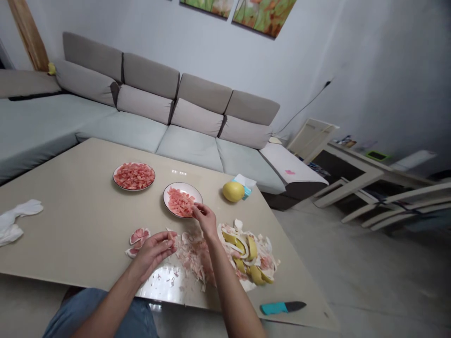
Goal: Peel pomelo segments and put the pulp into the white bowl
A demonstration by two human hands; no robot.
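Observation:
My left hand (153, 253) is closed, with a small pinkish pomelo segment (171, 236) between thumb and fingers. My right hand (205, 219) reaches to the right rim of the nearer plate (193, 189), its fingertips pinched; what they hold, if anything, is too small to make out. Pink pomelo pulp (180, 203) lies in that plate. Just behind my left hand are unpeeled-membrane pomelo wedges (139, 236), partly covered by it. Shredded membrane scraps (192, 253) spread between my forearms, and a heap of yellow and white pomelo rind (252, 251) sits right of my right forearm.
A second plate (134, 188) heaped with pink pulp stands farther left. A whole yellow pomelo (233, 191) rests beside a tissue pack (247, 185). A turquoise-handled knife (283, 307) lies near the table's front right edge. Crumpled white tissue (16, 220) lies far left; a sofa (190, 141) stands behind.

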